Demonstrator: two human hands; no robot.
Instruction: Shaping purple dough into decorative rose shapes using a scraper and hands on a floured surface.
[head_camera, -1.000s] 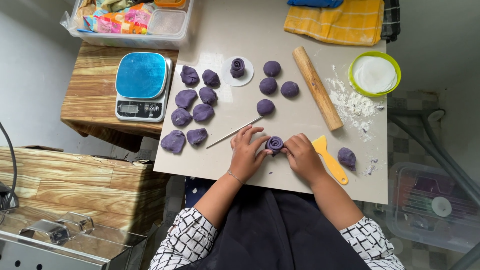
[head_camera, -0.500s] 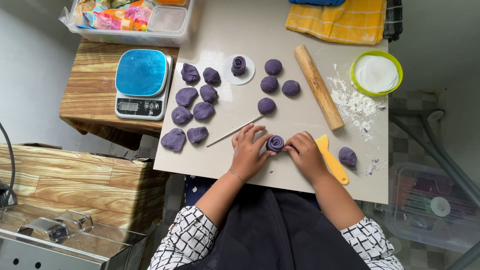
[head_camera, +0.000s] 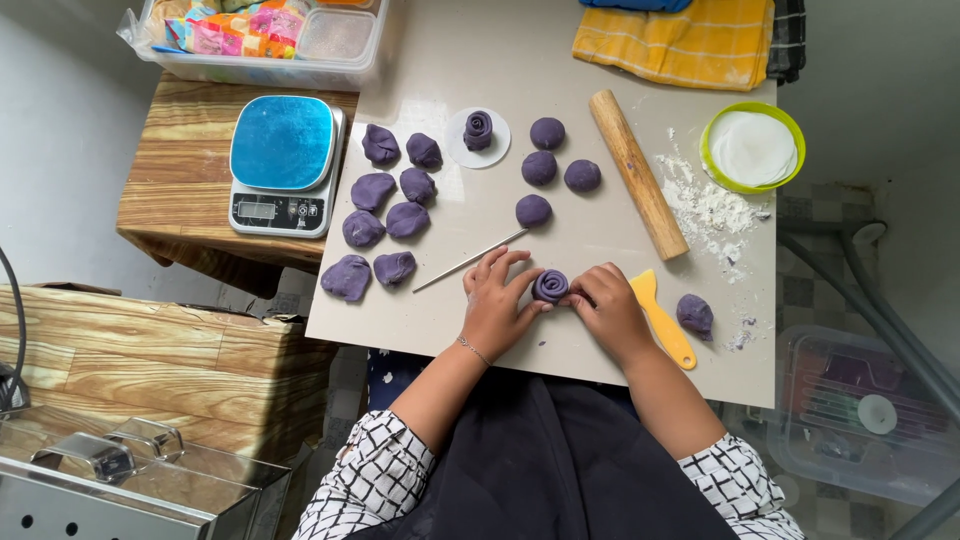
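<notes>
- Pinching a rolled purple dough spiral (head_camera: 550, 285) between them, left hand (head_camera: 497, 305) and right hand (head_camera: 608, 308) both grip it
- Yellow scraper (head_camera: 662, 318) lies just beside the right hand

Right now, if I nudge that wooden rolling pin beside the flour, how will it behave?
The wooden rolling pin is a plain round cylinder lying flat on the smooth board, so it would probably roll sideways. It looks rigid and solid. Loose flour beside it might make it slide a little.

Grey tabletop (head_camera: 560, 60) carried purple dough pieces (head_camera: 387, 218), rolling pin (head_camera: 636, 172), metal skewer (head_camera: 468, 262), yellow scraper (head_camera: 662, 318), green bowl (head_camera: 752, 150), spilled flour (head_camera: 706, 208), yellow cloth (head_camera: 680, 40).
</notes>
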